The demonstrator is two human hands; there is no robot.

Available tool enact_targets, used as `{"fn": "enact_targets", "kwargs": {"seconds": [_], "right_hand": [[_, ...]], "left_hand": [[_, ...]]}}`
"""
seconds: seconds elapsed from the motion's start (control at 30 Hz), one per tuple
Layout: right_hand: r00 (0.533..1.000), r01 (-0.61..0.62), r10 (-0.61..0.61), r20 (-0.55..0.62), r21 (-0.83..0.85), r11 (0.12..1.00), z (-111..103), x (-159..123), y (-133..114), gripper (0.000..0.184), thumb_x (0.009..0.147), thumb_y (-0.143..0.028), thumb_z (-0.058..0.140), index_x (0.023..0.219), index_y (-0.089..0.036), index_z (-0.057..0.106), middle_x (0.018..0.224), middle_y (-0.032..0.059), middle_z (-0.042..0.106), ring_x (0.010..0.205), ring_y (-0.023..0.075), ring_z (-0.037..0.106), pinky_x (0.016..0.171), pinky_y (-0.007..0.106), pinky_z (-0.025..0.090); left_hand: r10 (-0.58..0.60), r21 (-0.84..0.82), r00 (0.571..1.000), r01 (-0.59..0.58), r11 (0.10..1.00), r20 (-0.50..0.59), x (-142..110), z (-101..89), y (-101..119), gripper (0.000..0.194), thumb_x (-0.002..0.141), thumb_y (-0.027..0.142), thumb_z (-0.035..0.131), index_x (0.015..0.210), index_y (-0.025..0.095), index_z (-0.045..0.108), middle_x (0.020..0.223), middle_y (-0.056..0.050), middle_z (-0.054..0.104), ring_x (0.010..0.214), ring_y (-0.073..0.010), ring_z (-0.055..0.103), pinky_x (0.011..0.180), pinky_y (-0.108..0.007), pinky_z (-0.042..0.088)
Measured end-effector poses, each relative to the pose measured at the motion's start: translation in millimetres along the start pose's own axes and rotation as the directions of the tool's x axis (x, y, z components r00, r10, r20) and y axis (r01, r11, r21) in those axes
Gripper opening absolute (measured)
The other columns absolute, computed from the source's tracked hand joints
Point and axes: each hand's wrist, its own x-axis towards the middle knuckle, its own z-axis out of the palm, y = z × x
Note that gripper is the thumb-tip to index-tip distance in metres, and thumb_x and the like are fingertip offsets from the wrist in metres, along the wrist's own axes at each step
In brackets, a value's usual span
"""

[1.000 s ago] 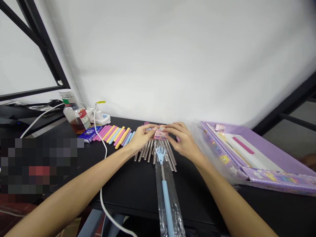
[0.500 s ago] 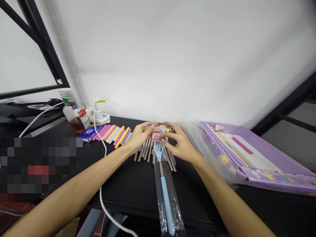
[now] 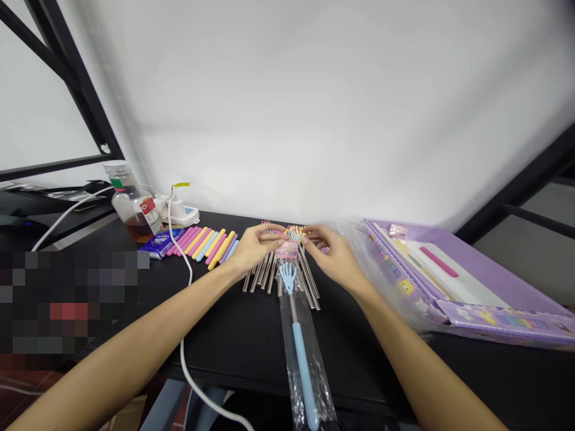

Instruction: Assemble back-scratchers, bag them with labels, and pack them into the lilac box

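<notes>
A light blue back scratcher (image 3: 304,371) with a hand-shaped head lies inside a clear plastic sleeve (image 3: 321,383), pointing away from me. At the sleeve's far end is a pink printed card (image 3: 286,251). My left hand (image 3: 254,248) pinches the card's upper left edge between thumb and fingers. Opposite it, the thumb and fingers of my right hand (image 3: 335,254) are closed on the upper right edge. Beneath and beyond the card, several metal rods (image 3: 260,278) with coloured scratcher heads (image 3: 295,232) are fanned on the black table (image 3: 233,341); my hands partly hide them.
Several coloured handles (image 3: 206,245) lie in a row on the left, beside a blue packet (image 3: 160,244), a jar of brown liquid (image 3: 135,209) and a power strip (image 3: 184,215). A white cable (image 3: 184,353) crosses the table. At right stands a purple box (image 3: 485,257) by clear plastic wrapping (image 3: 377,281).
My right hand's fingers, spread before, have drawn together and closed on the card's right edge. The card now sits a little lower, and my left hand keeps its pinch.
</notes>
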Motion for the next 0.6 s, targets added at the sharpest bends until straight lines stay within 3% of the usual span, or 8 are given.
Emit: {"fn": "enact_targets", "kwargs": {"seconds": [0.27, 0.6], "right_hand": [[0.994, -0.045, 0.043, 0.096, 0.027, 0.999, 5.0, -2.5, 1.8, 0.012, 0.085, -0.022, 0.065, 0.095, -0.021, 0.07, 0.083, 0.0038, 0.076, 0.076, 0.0185, 0.073, 0.067, 0.029, 0.056], [0.997, -0.044, 0.04, 0.073, 0.058, 0.997, 2.8, -2.7, 2.9, 0.019, 0.083, -0.019, 0.065, 0.101, -0.019, 0.069, 0.087, 0.0041, 0.075, 0.081, 0.0178, 0.071, 0.065, 0.028, 0.054]], "left_hand": [[0.012, 0.045, 0.999, -0.01, 0.999, -0.048, -3.8, 3.4, 5.2, 0.04, 0.078, 0.041, 0.079, 0.106, 0.013, 0.07, 0.092, -0.011, 0.078, 0.091, -0.0259, 0.074, 0.086, -0.038, 0.057], [-0.021, -0.034, 1.0, 0.021, 0.999, -0.001, -2.3, -0.7, 2.2, 0.05, 0.068, 0.018, 0.084, 0.115, 0.013, 0.064, 0.115, -0.018, 0.073, 0.108, -0.029, 0.07, 0.1, -0.047, 0.052]]}}
